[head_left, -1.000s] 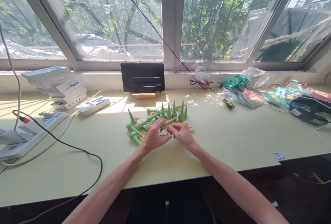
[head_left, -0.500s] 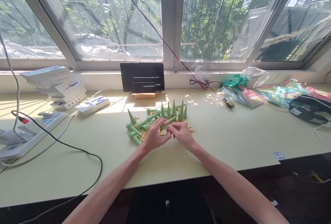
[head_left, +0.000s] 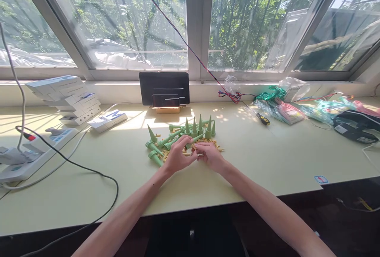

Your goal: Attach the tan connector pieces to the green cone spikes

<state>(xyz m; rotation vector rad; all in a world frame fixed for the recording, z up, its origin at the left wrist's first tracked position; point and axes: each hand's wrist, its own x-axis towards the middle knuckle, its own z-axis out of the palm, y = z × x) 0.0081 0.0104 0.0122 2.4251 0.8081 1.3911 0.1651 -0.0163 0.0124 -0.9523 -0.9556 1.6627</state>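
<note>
My left hand [head_left: 178, 156] is curled around a green plastic watering spike [head_left: 196, 137], whose narrow tip points up and to the right. Close against it, my right hand [head_left: 209, 156] has thumb and fingertips pinched on a small yellow plug [head_left: 193, 146], partly hidden by the fingers. Around both hands lie more green spikes [head_left: 154, 156] with ribbed caps. Several others stand upright behind them, tips up, like the cone [head_left: 209, 126]. Small yellow plugs [head_left: 219, 149] are scattered among the spikes and under my hands.
A tablet and phone on a stand [head_left: 166, 110] are at the back. White boxes [head_left: 71, 101] and a power strip [head_left: 56, 140] sit left, with a black cable [head_left: 89, 169] across the table. Right are a screwdriver [head_left: 263, 119], plastic bags [head_left: 289, 110] and a black case [head_left: 354, 126].
My right hand's fingers have shifted slightly and curl closer around the small yellow plug. My left hand stays in nearly the same place, and the view has moved a little.
</note>
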